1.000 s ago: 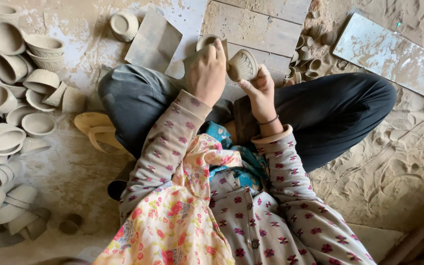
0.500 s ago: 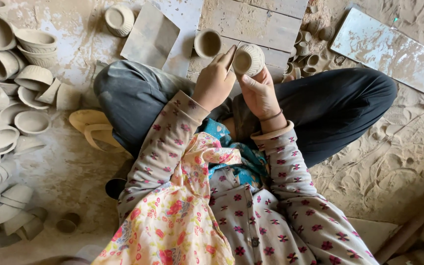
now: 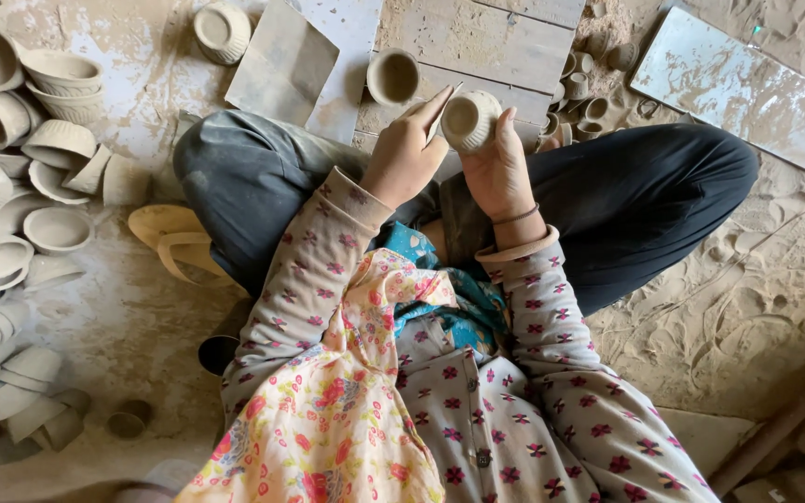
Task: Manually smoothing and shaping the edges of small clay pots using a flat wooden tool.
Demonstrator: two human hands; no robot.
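I sit cross-legged on a dusty floor. My right hand grips a small unfired clay cup, its mouth facing up toward me. My left hand pinches a thin flat blade-like tool whose tip rests against the cup's rim. Just beyond my left hand, a second small clay cup stands upright on a wooden board.
Several pale clay bowls lie heaped along the left. More small clay cups cluster beyond my right knee. A grey flat slab lies ahead, a long wet board at upper right. A tan sandal sits by my left knee.
My left hand set a cup down on the board, then came back to the cup in my right hand, the thin tool now at its rim. The view shifted slightly.
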